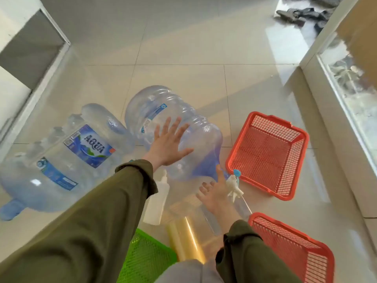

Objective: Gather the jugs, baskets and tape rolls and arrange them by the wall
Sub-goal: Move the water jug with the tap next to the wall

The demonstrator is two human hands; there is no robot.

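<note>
Two clear jugs lie on the tiled floor — the labelled jug (59, 158) left, the second jug (173, 131) under a spread left hand (167, 147). The right hand (216, 193), fingers open, touches its neck. Three baskets: far red basket (267, 154), near red basket (295, 248), green basket (144, 258) — one yellowish roll (185, 240).

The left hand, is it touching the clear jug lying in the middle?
Touching. The head view shows the left hand pressed flat, fingers spread, on the middle jug's side.
</note>
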